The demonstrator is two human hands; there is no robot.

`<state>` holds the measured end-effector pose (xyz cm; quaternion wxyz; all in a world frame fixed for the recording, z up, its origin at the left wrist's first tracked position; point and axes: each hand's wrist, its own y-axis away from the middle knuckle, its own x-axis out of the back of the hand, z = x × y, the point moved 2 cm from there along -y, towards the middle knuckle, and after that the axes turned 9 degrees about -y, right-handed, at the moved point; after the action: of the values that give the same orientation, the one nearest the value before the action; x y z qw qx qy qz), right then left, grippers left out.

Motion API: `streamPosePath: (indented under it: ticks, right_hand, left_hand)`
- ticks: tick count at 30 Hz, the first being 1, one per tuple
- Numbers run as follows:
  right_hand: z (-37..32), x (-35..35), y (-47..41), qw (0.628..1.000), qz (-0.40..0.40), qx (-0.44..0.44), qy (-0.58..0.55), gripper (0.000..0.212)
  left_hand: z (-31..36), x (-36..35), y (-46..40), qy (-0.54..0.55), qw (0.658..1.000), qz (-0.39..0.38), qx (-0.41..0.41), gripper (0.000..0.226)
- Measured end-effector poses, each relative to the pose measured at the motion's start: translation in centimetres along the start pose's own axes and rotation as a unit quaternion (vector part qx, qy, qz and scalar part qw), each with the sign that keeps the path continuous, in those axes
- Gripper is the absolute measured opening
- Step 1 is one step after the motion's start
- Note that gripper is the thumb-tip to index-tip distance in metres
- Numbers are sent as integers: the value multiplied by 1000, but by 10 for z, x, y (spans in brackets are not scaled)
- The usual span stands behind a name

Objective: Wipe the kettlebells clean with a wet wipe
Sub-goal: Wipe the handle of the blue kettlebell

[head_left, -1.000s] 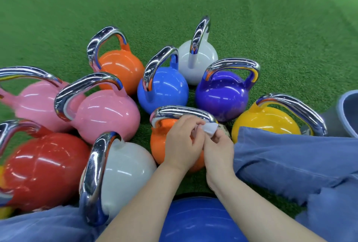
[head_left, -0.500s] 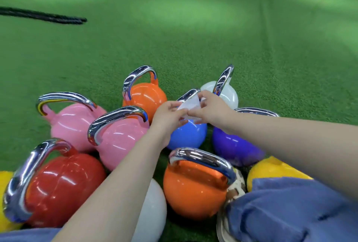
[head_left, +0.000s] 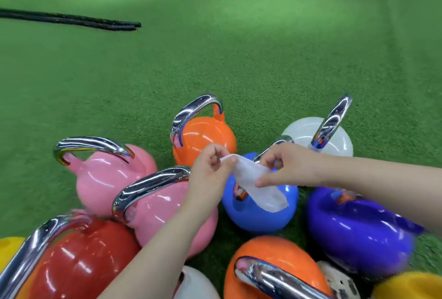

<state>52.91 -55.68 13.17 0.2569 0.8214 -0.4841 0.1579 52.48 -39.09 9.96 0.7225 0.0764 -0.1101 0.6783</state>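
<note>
A white wet wipe (head_left: 257,185) is held stretched between both hands above the blue kettlebell (head_left: 260,210). One corner is pinched by the left hand (head_left: 210,169) between thumb and curled fingers, over the blue kettlebell's left shoulder. The wipe's middle is pinched by the right hand (head_left: 290,167), fingers curled, just above the blue kettlebell's chrome handle; the loose end is seen hanging down across the blue body, though whether it touches the surface cannot be told. Behind the blue kettlebell an orange kettlebell (head_left: 203,136) and a white kettlebell (head_left: 318,138) are set. To its left two pink kettlebells (head_left: 114,176) are placed, to its right a purple kettlebell (head_left: 358,229). All are stood on green turf (head_left: 239,59).
</note>
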Motion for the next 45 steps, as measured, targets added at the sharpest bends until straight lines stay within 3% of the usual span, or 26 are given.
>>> streamPosePath:
  ticks: [3, 5, 7, 13, 16, 20, 24, 29, 33, 35, 38, 41, 45]
  right_hand:
    - [-2, 5, -9, 994, -60, 57, 71, 17]
    - [1, 9, -12, 994, -59, 47, 84, 13]
    - [9, 8, -14, 994, -44, 38, 90, 21]
    - [41, -22, -2, 999, 1, 33, 13, 18]
    - [49, -33, 5, 999, 18, 23, -21, 24]
    - [55, -39, 8, 994, 90, 30, -56, 26]
    - [62, -34, 12, 973, 195, 31, -119, 24]
    - [74, -30, 13, 957, 268, 22, -112, 30]
    - [79, -22, 10, 942, 307, 17, -134, 25]
    - [85, -18, 9, 935, 330, 8, -133, 20]
    - [98, -15, 5, 921, 358, -19, -152, 2]
    - [110, -20, 4, 937, 323, -68, -117, 21]
    - [113, -37, 7, 979, 177, -91, 47, 43]
  left_hand:
    - [-17, 0, -9, -20, 999, 23, 13, 23]
    - [-25, 1, -14, -48, 998, 29, 15, 13]
    - [-36, 2, -18, -86, 995, 33, 25, 17]
    - [-56, 3, -12, -176, 981, 75, -28, 37]
    - [-56, 0, -11, -205, 974, 63, -73, 29]
    - [-46, -4, -11, -244, 958, 61, -138, 28]
    - [-38, -21, -9, -337, 923, 74, -170, 43]
    - [-28, -64, 5, -333, 935, -34, -116, 71]
    - [-25, -79, -10, -474, 867, 60, -142, 47]
    - [-19, -87, -20, -542, 814, 95, -185, 35]
    - [-12, -96, -29, -585, 773, 112, -218, 43]
    - [-15, -96, -23, -590, 763, 140, -223, 46]
    - [-34, -88, -7, -566, 781, 167, -204, 49]
